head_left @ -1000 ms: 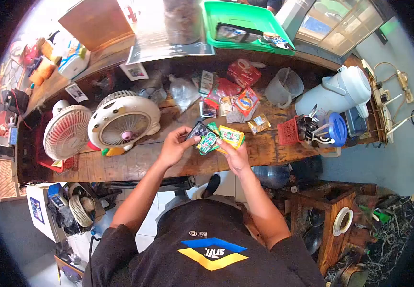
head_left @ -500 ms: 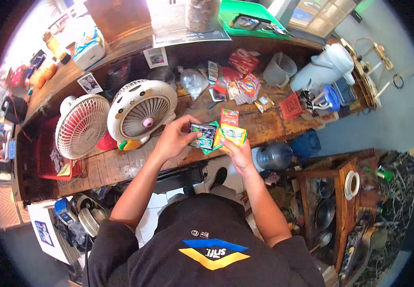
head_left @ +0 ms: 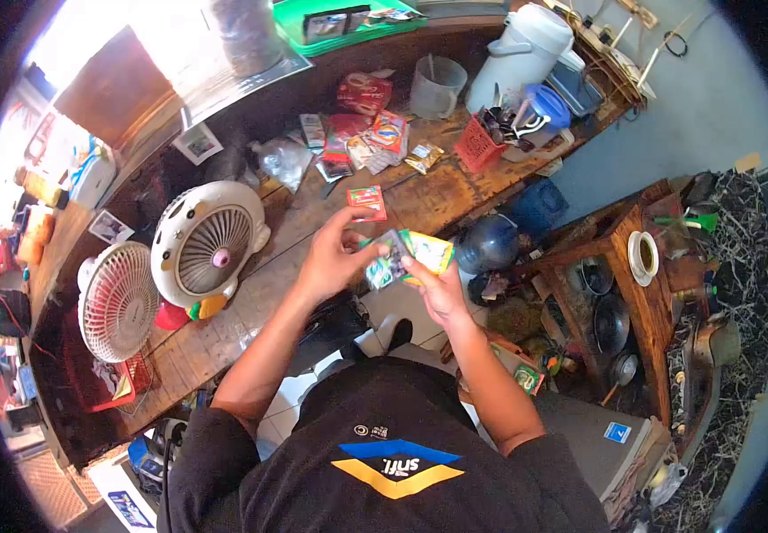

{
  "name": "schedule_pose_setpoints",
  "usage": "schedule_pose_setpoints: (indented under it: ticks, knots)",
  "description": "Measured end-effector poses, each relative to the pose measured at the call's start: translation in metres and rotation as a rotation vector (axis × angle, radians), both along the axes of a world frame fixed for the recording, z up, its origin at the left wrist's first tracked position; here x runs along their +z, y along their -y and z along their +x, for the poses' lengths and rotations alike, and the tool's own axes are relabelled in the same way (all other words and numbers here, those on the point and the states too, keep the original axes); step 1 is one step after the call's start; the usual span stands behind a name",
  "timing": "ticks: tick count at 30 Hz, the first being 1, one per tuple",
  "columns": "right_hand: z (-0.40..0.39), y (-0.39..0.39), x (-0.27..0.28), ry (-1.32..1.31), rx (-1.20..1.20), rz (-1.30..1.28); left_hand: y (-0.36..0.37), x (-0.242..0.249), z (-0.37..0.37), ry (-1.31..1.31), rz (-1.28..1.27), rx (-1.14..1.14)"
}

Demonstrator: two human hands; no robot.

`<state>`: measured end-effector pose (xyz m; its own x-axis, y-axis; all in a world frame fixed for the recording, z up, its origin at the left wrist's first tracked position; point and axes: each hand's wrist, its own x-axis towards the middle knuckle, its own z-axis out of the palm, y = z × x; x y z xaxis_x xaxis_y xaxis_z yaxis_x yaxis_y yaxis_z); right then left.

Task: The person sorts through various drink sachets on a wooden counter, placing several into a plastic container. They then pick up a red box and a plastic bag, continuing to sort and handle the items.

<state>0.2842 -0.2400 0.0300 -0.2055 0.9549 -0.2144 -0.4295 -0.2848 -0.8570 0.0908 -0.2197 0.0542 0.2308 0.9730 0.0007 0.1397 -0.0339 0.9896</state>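
Note:
My left hand (head_left: 330, 259) is closed, thumb and fingers pinching the left edge of a dark sachet with green and white print (head_left: 387, 261). On the other side, my right hand (head_left: 440, 289) grips a yellow sachet (head_left: 433, 254) with its thumb on top. Some green packaging shows between and behind these sachets, and the held packs overlap, so how many there are is hidden. A red sachet (head_left: 367, 202) lies on the wooden table (head_left: 313, 218) just beyond my left fingers.
Two fans (head_left: 209, 238) stand at the left. Several packets (head_left: 390, 131), a clear jug (head_left: 438, 87), a red utensil basket (head_left: 480, 147) and a large thermos (head_left: 519, 53) are farther back. A blue water bottle (head_left: 488, 243) and a wooden shelf (head_left: 646, 306) are at the right.
The view has turned, and the table's contents appear shifted left. My hands stay close together around the sachets; the dark sachet now looks more tilted and blurred.

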Motion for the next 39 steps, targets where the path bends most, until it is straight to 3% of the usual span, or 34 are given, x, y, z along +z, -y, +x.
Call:
schedule_pose_setpoints:
  ticks: [2, 5, 7, 9, 11, 14, 17, 20, 24, 29, 39]
  knots:
    - [0.005, -0.001, 0.003, -0.130, -0.200, -0.069, 0.004, -0.007, 0.021, 0.280, -0.151, 0.193]
    - [0.016, -0.006, -0.007, -0.217, -0.336, -0.133, 0.021, -0.041, 0.055, 0.028, 0.045, 0.094]
    - [0.022, -0.008, -0.007, -0.219, -0.345, -0.115, 0.020, -0.050, 0.078, 0.126, 0.077, 0.081]
    - [0.030, -0.010, -0.007, -0.198, -0.244, -0.128, 0.014, -0.053, 0.096, 0.496, -0.005, 0.273]
    - [0.037, -0.013, -0.003, -0.127, -0.094, -0.086, 0.006, -0.048, 0.105, 0.535, 0.100, 0.395]
    - [0.044, -0.020, -0.017, -0.086, -0.041, -0.059, -0.005, -0.047, 0.108, 0.458, 0.099, 0.371]
    - [0.054, -0.031, -0.022, -0.050, 0.003, -0.036, -0.014, -0.029, 0.114, 0.772, 0.083, 0.305]
    - [0.067, -0.043, -0.018, -0.145, 0.061, -0.105, -0.017, -0.016, 0.107, 1.001, -0.122, 0.401]
    - [0.086, -0.049, -0.021, -0.192, 0.099, -0.163, -0.007, -0.025, 0.084, 0.986, -0.193, 0.414]
    - [0.097, -0.039, -0.018, -0.341, 0.182, -0.048, 0.013, -0.018, 0.078, 0.998, -0.305, 0.301]
    - [0.071, 0.034, 0.000, -0.247, 0.093, 0.049, 0.056, 0.006, 0.048, 1.022, -0.293, 0.040]
